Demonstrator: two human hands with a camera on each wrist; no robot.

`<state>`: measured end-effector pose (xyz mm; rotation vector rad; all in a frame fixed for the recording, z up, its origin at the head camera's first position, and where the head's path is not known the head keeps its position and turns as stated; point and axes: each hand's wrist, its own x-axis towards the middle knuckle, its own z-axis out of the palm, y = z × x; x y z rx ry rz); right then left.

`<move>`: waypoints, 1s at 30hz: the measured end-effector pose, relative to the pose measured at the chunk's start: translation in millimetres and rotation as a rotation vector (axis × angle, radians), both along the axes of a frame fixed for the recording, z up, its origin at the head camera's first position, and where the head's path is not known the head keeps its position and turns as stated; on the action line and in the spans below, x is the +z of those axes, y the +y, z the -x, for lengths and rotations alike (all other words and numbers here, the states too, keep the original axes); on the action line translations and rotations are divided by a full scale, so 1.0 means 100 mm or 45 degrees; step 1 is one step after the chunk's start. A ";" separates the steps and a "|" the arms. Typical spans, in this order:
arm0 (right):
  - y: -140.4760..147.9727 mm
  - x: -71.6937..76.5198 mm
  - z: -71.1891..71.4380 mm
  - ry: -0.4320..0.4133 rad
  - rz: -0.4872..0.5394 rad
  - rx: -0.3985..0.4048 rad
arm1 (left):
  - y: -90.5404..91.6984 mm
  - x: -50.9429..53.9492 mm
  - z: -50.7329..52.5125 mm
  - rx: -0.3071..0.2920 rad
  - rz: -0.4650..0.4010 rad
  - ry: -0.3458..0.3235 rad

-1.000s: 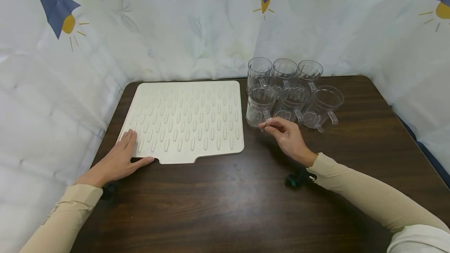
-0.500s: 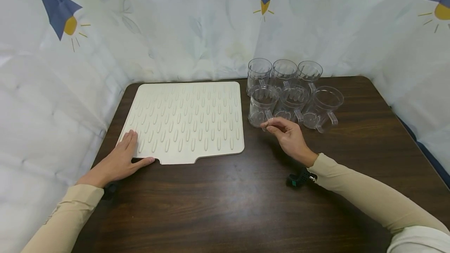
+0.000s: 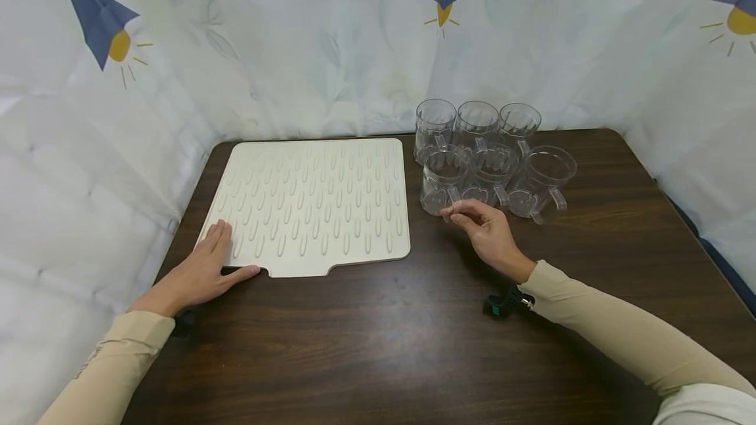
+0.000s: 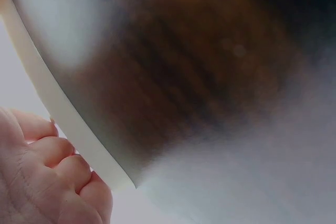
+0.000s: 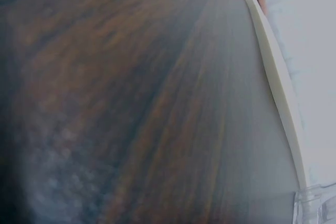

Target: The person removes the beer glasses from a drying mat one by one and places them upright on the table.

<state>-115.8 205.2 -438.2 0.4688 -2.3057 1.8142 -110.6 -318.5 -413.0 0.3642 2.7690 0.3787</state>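
Observation:
A cream drying board (image 3: 313, 202) with raised oval ridges lies on the dark wooden table. My left hand (image 3: 201, 271) rests with extended fingers on its front left corner, thumb along the front edge. In the left wrist view the fingers (image 4: 73, 174) lie by the board's pale edge (image 4: 68, 114). My right hand (image 3: 487, 235) pinches the handle of a clear mug (image 3: 440, 179), front left in a group of mugs. That mug stands upright, close beside the middle front mug (image 3: 490, 169). Only part of a clear mug (image 5: 315, 205) enters the right wrist view.
Another front mug (image 3: 540, 179) stands at the right, its handle pointing towards the person. Behind are three more clear mugs, among them one at the back left (image 3: 435, 124). A white patterned curtain (image 3: 331, 51) borders the table's (image 3: 378, 346) back and sides.
My right hand has shifted the front left mug slightly to the right, away from the board and nearer the middle front mug. The left hand stays on the board.

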 end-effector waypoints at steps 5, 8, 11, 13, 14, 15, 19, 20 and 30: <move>0.01 -0.02 0.00 0.009 -0.009 -0.006 | 0.00 0.00 0.01 -0.001 0.006 0.009; 0.01 -0.02 0.00 0.005 -0.014 -0.016 | 0.01 0.00 0.01 -0.007 0.002 0.021; 0.01 -0.03 0.00 0.004 -0.016 -0.028 | 0.01 0.01 0.02 -0.015 0.001 0.024; 0.00 -0.02 0.00 0.006 -0.017 -0.036 | 0.00 0.01 0.04 -0.020 0.002 0.024; -0.01 -0.02 -0.01 0.004 -0.017 -0.044 | 0.00 0.01 0.04 -0.024 0.005 0.027; -0.01 -0.02 -0.01 0.002 -0.016 -0.053 | 0.00 0.01 0.05 -0.026 0.009 0.027; -0.04 -0.01 -0.03 -0.012 -0.007 -0.089 | -0.01 0.00 0.07 -0.030 0.006 0.031; -0.05 -0.01 -0.03 -0.022 -0.011 -0.101 | -0.01 -0.01 0.07 -0.031 0.000 0.034; -0.06 0.03 -0.24 -0.101 -0.096 -0.192 | -0.09 -0.04 0.02 -0.020 -0.012 0.017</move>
